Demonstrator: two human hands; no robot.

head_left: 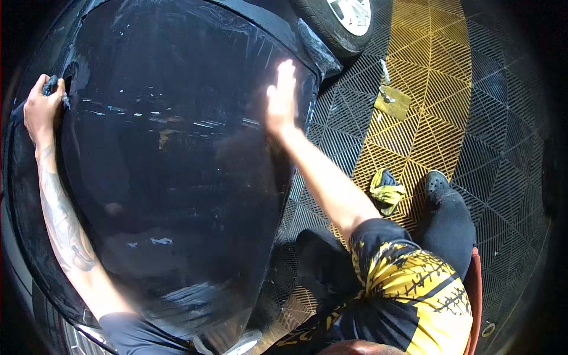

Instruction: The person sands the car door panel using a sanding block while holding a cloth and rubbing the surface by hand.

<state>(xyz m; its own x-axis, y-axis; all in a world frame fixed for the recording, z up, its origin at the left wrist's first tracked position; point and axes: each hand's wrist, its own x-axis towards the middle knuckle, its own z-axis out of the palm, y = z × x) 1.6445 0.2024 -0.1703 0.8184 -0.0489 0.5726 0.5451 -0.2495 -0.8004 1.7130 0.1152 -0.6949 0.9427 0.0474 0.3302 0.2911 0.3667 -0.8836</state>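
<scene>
A dark car panel (177,177) with whitish smears and short scratch marks fills the left half of the head view. At its upper left edge, my left hand (42,109) holds a small dark blue-grey piece (50,85) between thumb and fingers, close to a dark recess in the panel. On the panel's right side, near the wheel, my right hand (281,103) lies with its fingers extended and nothing visible in it. Its fingers point away from me.
A wheel (349,23) stands at the top. On the black and yellow grated floor (423,65) are a yellowish sheet (399,105) and a crumpled yellow and dark cloth (387,192) beside a shoe (436,181). A red edge (475,296) shows behind my body.
</scene>
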